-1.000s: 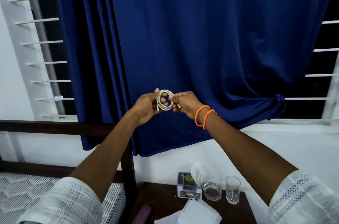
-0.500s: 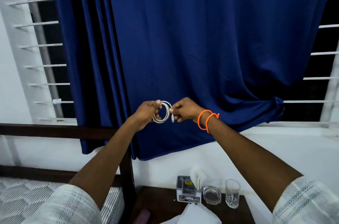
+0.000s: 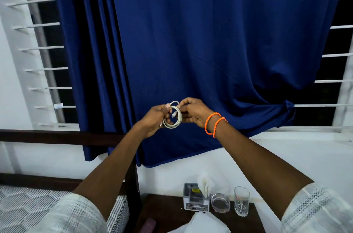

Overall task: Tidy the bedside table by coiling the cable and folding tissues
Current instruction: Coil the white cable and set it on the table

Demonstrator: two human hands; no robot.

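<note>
A blue curtain (image 3: 210,51) is hanging behind everything, and the bedside table (image 3: 168,211) is sitting low in view with loose tissues (image 3: 202,223) still lying unfolded on it. The cable (image 3: 172,118) is looking nearly coiled, held in the air between both hands. The left hand (image 3: 152,120) is gripping the loops under its thumb; the right hand (image 3: 193,112) is pinching the coil's top.

Tissue box (image 3: 195,200), ashtray (image 3: 220,202), glass (image 3: 241,200) left-to-right on bedside table (image 3: 164,211).
</note>
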